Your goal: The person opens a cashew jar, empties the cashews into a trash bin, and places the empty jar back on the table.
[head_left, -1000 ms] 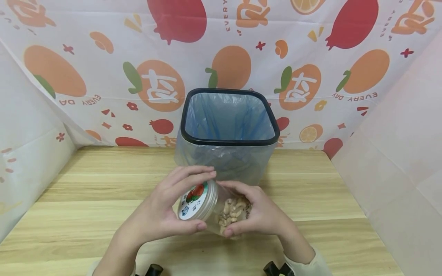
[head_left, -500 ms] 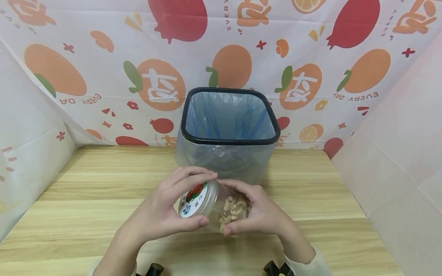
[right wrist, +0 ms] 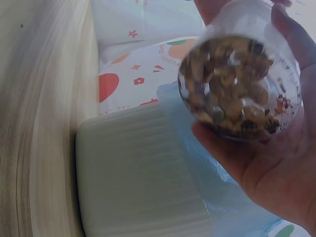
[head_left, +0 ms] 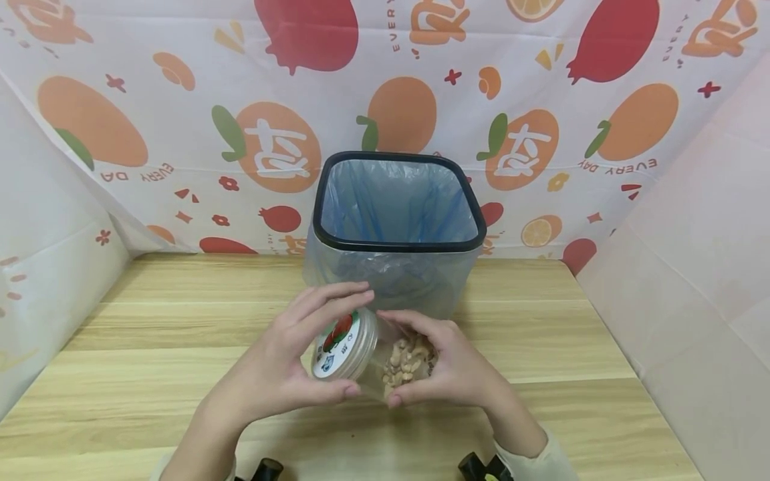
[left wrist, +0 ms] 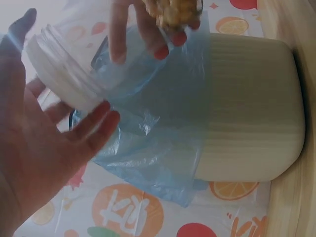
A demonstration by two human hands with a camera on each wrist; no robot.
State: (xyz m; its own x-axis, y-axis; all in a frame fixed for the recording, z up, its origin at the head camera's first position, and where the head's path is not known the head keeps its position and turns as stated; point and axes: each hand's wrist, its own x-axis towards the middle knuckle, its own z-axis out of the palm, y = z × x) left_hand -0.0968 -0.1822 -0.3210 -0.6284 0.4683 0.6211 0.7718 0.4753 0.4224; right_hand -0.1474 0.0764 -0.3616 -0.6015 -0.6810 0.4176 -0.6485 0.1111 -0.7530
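Two hands (head_left: 367,371) gripping one nut jar (head_left: 385,357), one lid (head_left: 338,345), one lined bin (head_left: 398,230)

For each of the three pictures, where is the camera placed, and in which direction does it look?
Head: above, looking forward and down at both hands, left hand on the white labelled lid, right hand round the clear plastic jar of nuts; forearms show.
Left wrist: beside the left palm, facing the lid's threaded edge and the ribbed pale bin with blue liner.
Right wrist: beside the right palm, facing the jar's base.
Shared: both wrist views show the bin.
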